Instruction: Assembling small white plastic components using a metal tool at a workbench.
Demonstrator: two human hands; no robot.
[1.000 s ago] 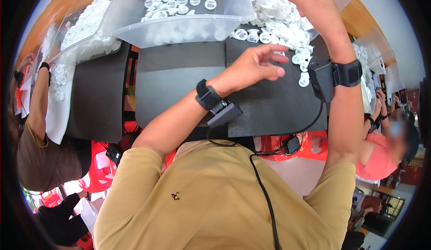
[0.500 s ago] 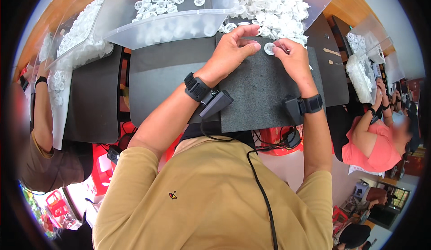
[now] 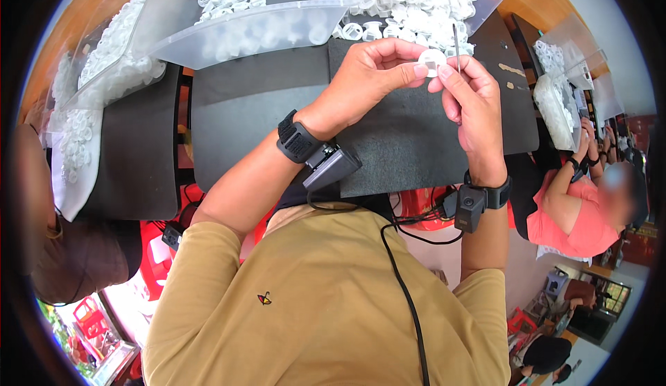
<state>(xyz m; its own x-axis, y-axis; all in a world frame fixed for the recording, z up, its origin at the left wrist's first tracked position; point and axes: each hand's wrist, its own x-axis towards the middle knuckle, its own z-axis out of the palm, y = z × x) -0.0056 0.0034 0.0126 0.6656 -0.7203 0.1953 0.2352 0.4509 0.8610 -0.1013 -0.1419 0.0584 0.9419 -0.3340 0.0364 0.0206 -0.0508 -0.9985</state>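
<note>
A small round white plastic piece (image 3: 431, 58) with a see-through cutout is pinched between the thumb and fingers of my left hand (image 3: 364, 77). Close beside it, my right hand (image 3: 479, 101) is closed around a thin metal pick-like tool (image 3: 456, 39), which points up and away from me. My right thumb tip is at the edge of the piece. The tool's lower part is hidden by my fingers. Both hands are above a dark foam mat (image 3: 402, 150), in front of a heap of loose white plastic pieces (image 3: 420, 4).
A clear plastic bin (image 3: 243, 24) with several round pieces stands beyond my left forearm. More bins of white pieces (image 3: 114, 60) are at the far left and right. A person in a pink shirt (image 3: 576, 206) works at right; another sits at left. A black cable (image 3: 399, 275) runs down my shirt.
The round piece has passed from my right fingers to my left, which were apart before. My right hand has turned, and the thin tool now shows in it.
</note>
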